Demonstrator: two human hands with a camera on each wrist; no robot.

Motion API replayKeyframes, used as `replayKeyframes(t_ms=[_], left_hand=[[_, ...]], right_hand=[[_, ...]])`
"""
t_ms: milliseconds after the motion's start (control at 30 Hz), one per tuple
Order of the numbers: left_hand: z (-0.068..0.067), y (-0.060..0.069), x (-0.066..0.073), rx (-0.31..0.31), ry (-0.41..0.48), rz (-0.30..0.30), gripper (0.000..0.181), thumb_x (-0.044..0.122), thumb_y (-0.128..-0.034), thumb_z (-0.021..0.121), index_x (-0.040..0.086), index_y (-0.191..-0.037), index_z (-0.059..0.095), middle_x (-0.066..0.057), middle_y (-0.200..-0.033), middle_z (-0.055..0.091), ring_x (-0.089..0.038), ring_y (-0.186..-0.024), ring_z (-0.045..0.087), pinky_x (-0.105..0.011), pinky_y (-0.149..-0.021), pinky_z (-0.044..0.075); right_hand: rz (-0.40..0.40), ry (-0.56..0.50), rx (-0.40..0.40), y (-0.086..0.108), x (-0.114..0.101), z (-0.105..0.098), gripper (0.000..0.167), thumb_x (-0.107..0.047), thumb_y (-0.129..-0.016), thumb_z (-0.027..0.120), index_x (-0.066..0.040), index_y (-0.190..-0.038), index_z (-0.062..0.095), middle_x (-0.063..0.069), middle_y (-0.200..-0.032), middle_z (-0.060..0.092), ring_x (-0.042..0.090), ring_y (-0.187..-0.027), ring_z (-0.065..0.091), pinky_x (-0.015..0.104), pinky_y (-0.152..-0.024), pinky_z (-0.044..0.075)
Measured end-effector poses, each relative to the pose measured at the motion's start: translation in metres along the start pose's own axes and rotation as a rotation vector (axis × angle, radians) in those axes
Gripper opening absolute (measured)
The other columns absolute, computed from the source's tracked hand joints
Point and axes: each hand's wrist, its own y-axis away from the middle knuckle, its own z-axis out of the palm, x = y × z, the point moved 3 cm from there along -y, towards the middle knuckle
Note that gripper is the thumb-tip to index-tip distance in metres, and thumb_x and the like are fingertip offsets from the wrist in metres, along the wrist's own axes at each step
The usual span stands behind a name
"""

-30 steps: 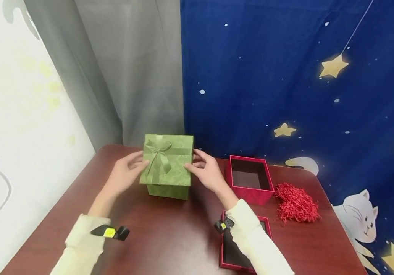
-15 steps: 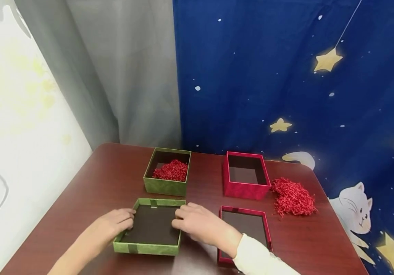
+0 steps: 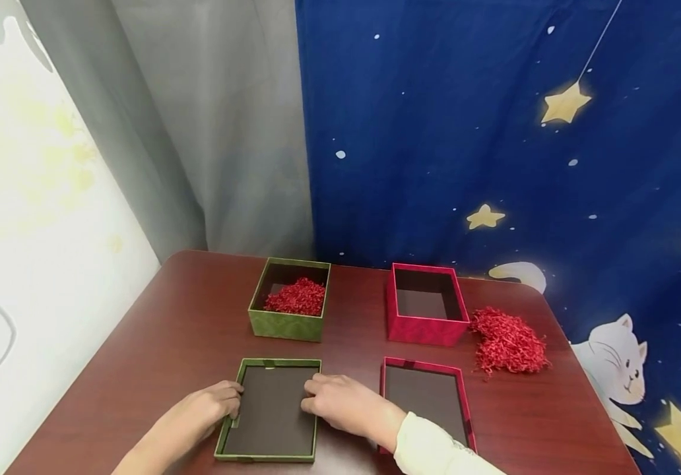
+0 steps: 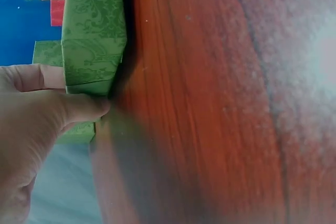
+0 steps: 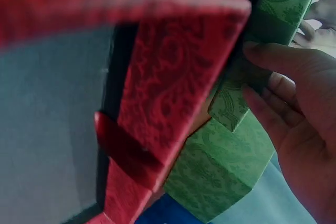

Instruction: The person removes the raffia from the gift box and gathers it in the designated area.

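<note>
The green box lid (image 3: pixel 278 422) lies upside down at the front of the table, its dark inside facing up. My left hand (image 3: pixel 198 412) pinches its left rim; in the left wrist view the thumb (image 4: pixel 89 107) is on the outer wall. My right hand (image 3: pixel 349 406) grips the right rim, thumb and fingers on either side of the patterned wall in the right wrist view. Behind the lid stands the green box (image 3: pixel 286 326), uncovered, with red shredded paper (image 3: pixel 299 297) inside. The lid's bow is hidden.
A red box (image 3: pixel 426 331) without its cover stands at the back right. In front of it lies the upturned red lid (image 3: pixel 429 399), close beside my right forearm. A pile of red shredded paper (image 3: pixel 509 343) sits farther right. Curtains hang behind the table (image 3: pixel 156 356).
The green lid has come off its box, moved toward me, turned inside up and come down flat on the table. Both hands moved with it, and the paper in the green box came into view.
</note>
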Motion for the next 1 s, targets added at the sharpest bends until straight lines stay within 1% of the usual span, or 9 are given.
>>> replayKeyframes(t_ms=[200,400,500,600,667,767,833,900,1000], left_hand=[[-0.001,-0.003,-0.002,-0.007,-0.027,-0.006,0.039,-0.007,-0.0652,0.079,0.022,-0.071,0.054,0.006,-0.096,0.069,-0.018,-0.099,0.070,-0.019,-0.081,0.053],[-0.006,-0.004,-0.002,0.002,-0.037,0.015,0.039,-0.014,-0.0611,0.072,0.021,-0.077,0.062,0.005,-0.095,0.070,-0.020,-0.100,0.070,-0.034,-0.082,0.057],[-0.014,-0.007,-0.006,0.036,-0.025,0.004,0.034,-0.009,-0.0650,0.064,0.020,-0.083,0.069,0.006,-0.095,0.069,-0.018,-0.097,0.069,-0.038,-0.078,0.057],[-0.027,-0.021,-0.020,0.067,-0.015,-0.054,0.021,0.001,-0.0773,0.064,0.016,-0.089,0.074,0.005,-0.095,0.068,-0.016,-0.094,0.067,-0.040,-0.079,0.058],[-0.034,-0.040,-0.030,0.058,-0.015,-0.135,0.018,0.004,-0.0836,0.066,0.011,-0.097,0.075,0.002,-0.098,0.069,-0.018,-0.095,0.067,-0.041,-0.084,0.058],[-0.034,-0.079,-0.044,0.022,0.010,-0.270,0.021,0.006,-0.0904,0.070,0.006,-0.111,0.074,-0.004,-0.107,0.071,-0.022,-0.102,0.068,-0.043,-0.087,0.059],[-0.026,-0.108,-0.053,-0.020,0.021,-0.372,0.026,0.012,-0.0949,0.071,0.004,-0.120,0.071,-0.009,-0.114,0.071,-0.027,-0.107,0.068,-0.046,-0.087,0.059],[-0.014,-0.133,-0.063,-0.082,0.036,-0.481,0.034,0.021,-0.1000,0.067,0.002,-0.128,0.067,-0.014,-0.118,0.070,-0.030,-0.109,0.067,-0.048,-0.085,0.059],[0.007,-0.160,-0.081,-0.248,0.082,-0.707,0.052,0.033,-0.1057,0.057,-0.003,-0.143,0.054,-0.027,-0.133,0.061,-0.043,-0.119,0.062,-0.056,-0.094,0.055]], right_hand=[[0.020,-0.050,-0.032,0.000,0.002,0.000,0.012,-0.015,-0.092,0.078,-0.025,-0.088,0.072,-0.008,-0.087,0.056,0.009,-0.083,0.055,0.018,-0.060,0.048],[0.007,-0.041,-0.036,0.003,0.002,-0.011,0.013,-0.014,-0.091,0.078,-0.025,-0.090,0.071,-0.008,-0.089,0.056,0.011,-0.086,0.056,0.022,-0.074,0.050],[0.019,-0.052,-0.022,0.008,0.008,-0.024,0.011,-0.017,-0.090,0.078,-0.025,-0.094,0.072,-0.008,-0.092,0.059,0.010,-0.089,0.058,0.022,-0.077,0.049],[0.097,-0.117,0.007,0.009,0.032,-0.037,0.012,-0.022,-0.091,0.078,-0.022,-0.102,0.073,-0.006,-0.097,0.065,0.010,-0.091,0.062,0.024,-0.078,0.051],[0.208,-0.251,0.033,0.007,0.056,-0.040,0.017,-0.021,-0.094,0.076,-0.017,-0.110,0.073,-0.004,-0.100,0.067,0.011,-0.092,0.064,0.026,-0.080,0.054],[0.403,-0.513,0.102,0.002,0.096,-0.033,0.030,-0.017,-0.098,0.071,-0.007,-0.125,0.067,0.001,-0.100,0.068,0.014,-0.090,0.066,0.031,-0.082,0.057],[0.521,-0.672,0.144,-0.003,0.117,-0.023,0.039,-0.017,-0.100,0.067,-0.003,-0.136,0.060,0.005,-0.099,0.069,0.015,-0.087,0.067,0.033,-0.080,0.058],[0.612,-0.764,0.157,-0.009,0.130,-0.012,0.048,-0.020,-0.102,0.065,-0.003,-0.145,0.053,0.007,-0.098,0.070,0.017,-0.086,0.069,0.037,-0.081,0.059],[0.704,-0.851,0.119,-0.020,0.138,0.001,0.058,-0.027,-0.104,0.062,-0.005,-0.154,0.044,0.011,-0.101,0.072,0.021,-0.088,0.071,0.043,-0.085,0.058]])
